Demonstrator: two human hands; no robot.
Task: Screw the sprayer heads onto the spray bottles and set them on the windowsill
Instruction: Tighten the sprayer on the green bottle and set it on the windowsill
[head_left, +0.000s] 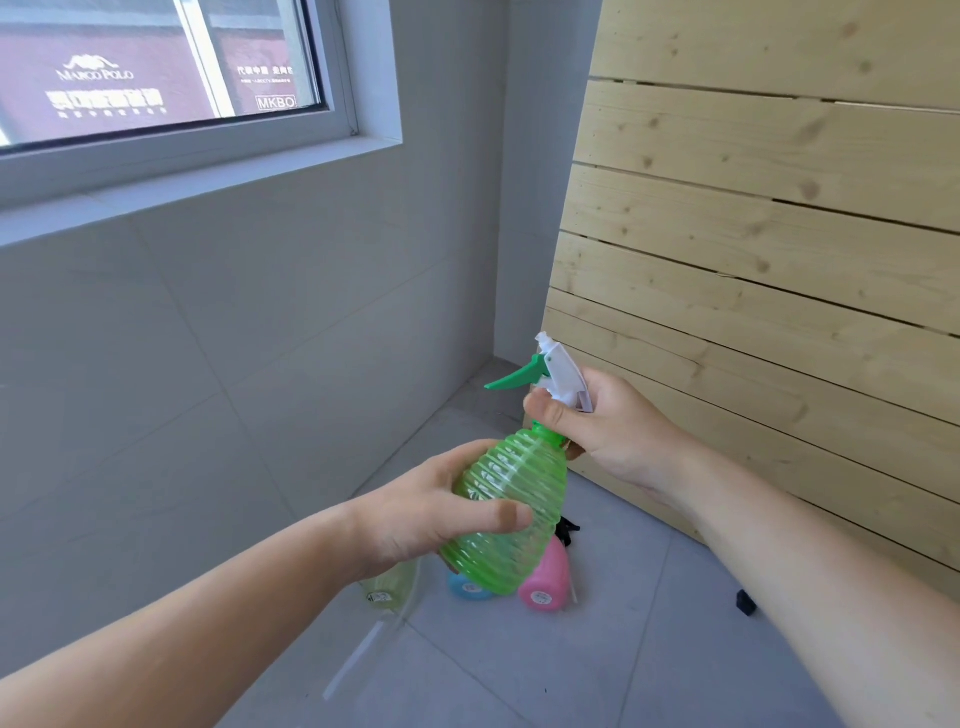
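Note:
A ribbed green spray bottle (511, 499) is held tilted in mid-air in front of me. My left hand (426, 512) wraps around its body. My right hand (608, 426) grips the white sprayer head (563, 376) with a green trigger at the bottle's neck. On the floor below lie a pink bottle (545, 579), a blue bottle (467, 590) and a pale yellow-green bottle (387, 590), partly hidden by my left hand and the green bottle. The white windowsill (208, 182) runs along the upper left.
A slatted wooden panel (779, 260) leans against the wall on the right. A thin clear dip tube (358, 660) lies on the grey tiled floor. A small black object (745, 603) sits by the panel's base. Grey tiled wall stands under the window.

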